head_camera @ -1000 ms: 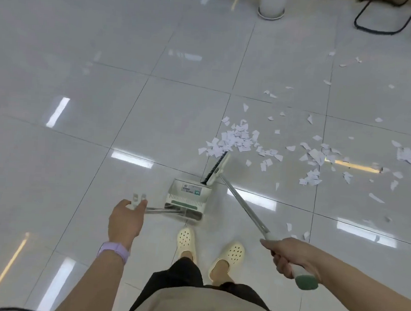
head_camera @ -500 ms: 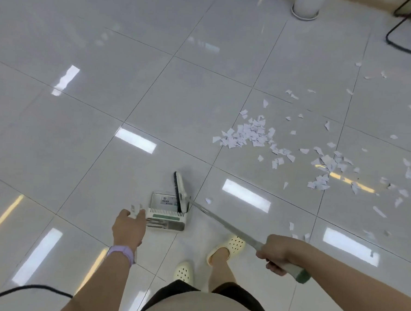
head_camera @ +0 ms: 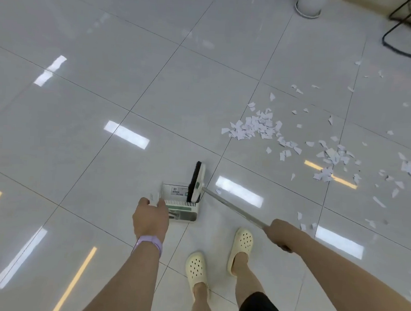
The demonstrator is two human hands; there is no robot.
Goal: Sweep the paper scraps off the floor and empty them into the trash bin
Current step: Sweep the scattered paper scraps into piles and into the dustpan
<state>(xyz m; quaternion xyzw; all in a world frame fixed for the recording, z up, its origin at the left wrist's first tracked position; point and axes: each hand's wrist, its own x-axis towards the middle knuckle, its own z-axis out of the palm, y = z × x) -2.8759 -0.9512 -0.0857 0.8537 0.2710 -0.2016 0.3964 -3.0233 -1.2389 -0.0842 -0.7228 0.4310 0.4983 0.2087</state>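
Note:
My left hand (head_camera: pixel 150 218) grips the top of the dustpan's handle; the grey-and-white dustpan (head_camera: pixel 180 203) stands on the tiled floor just ahead of my feet. My right hand (head_camera: pixel 282 234) is closed around the broom's metal handle (head_camera: pixel 232 208). The broom head (head_camera: pixel 197 181), white with black bristles, rests at the dustpan's right edge, turned on end. A dense pile of white paper scraps (head_camera: pixel 255 126) lies about a tile ahead to the right. More scraps (head_camera: pixel 331 160) are scattered farther right.
A white cylindrical base (head_camera: pixel 309 5) stands at the top of the view. Black chair legs (head_camera: pixel 409 35) are at the top right. My feet in cream clogs (head_camera: pixel 241 244) stand behind the dustpan. Glossy tiles stretch left.
The broom head was pulled back from the scrap pile to the dustpan. I stepped back and the view shifted, so the pile now lies farther ahead to the right.

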